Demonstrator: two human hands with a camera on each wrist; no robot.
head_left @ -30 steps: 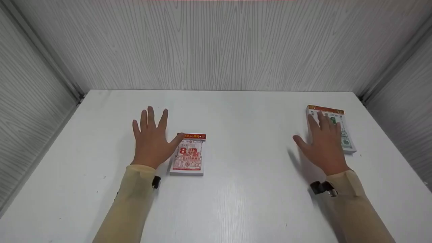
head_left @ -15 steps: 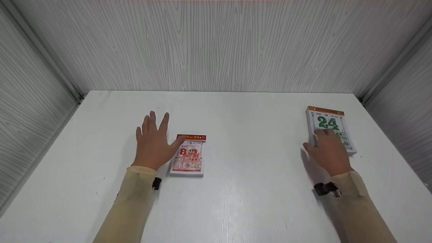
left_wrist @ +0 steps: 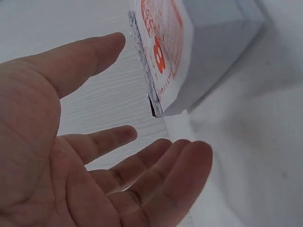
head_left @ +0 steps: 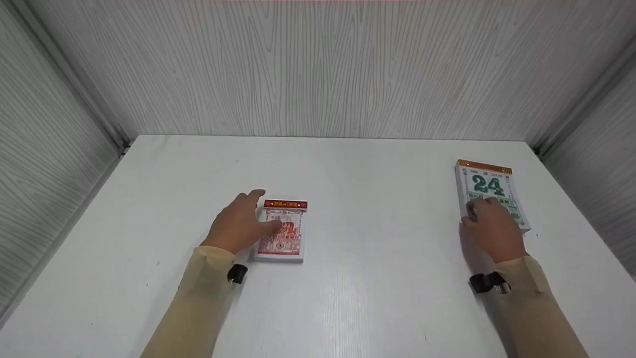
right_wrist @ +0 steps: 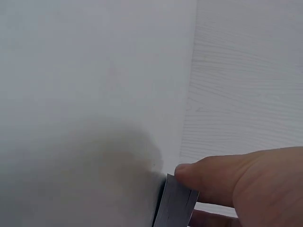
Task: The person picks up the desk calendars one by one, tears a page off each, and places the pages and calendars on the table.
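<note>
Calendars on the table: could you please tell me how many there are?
2. The red calendar lies left of centre under the left hand; the green calendar lies at the far right, its near end gripped by the right hand.

The white table point(head_left: 348, 209) is viewed from above and behind by the head camera, facing forward and down, both sleeves included. The red calendar point(left_wrist: 163, 52) is seen very close from under the left palm; the right wrist view is closer still, shared only with the table
</note>
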